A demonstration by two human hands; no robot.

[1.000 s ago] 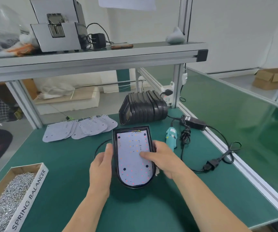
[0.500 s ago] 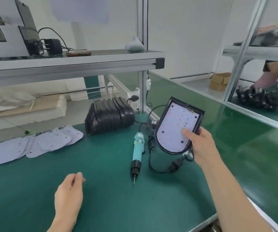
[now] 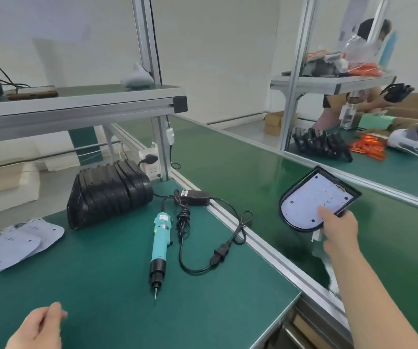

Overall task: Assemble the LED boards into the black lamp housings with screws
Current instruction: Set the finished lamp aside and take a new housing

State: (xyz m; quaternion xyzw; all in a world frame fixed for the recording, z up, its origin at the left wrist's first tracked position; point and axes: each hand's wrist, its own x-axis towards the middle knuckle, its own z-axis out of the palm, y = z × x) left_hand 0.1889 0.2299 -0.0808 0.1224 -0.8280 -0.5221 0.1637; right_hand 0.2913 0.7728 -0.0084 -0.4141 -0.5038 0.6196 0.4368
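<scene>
My right hand (image 3: 338, 227) grips a black lamp housing (image 3: 296, 224) with a white LED board (image 3: 313, 202) screwed inside it, thumb on the board, over the green conveyor belt (image 3: 240, 167) to my right. My left hand (image 3: 39, 328) rests at the bench's near edge, fingers loosely curled, holding nothing I can see. A teal electric screwdriver (image 3: 160, 245) lies on the bench, tip toward me. A row of nested empty black housings (image 3: 109, 192) stands behind it. Loose LED boards (image 3: 14, 240) are spread at the left.
A black power adapter (image 3: 194, 197) and its looped cable (image 3: 202, 250) lie beside the screwdriver near the aluminium rail (image 3: 260, 245). A shelf (image 3: 77, 107) spans above the bench. Across the belt, another person works at a bench with more housings (image 3: 321, 144).
My right hand has carried the assembled housing from the bench out over the conveyor belt. My left hand has let go and dropped back to the near edge. My view has swung right.
</scene>
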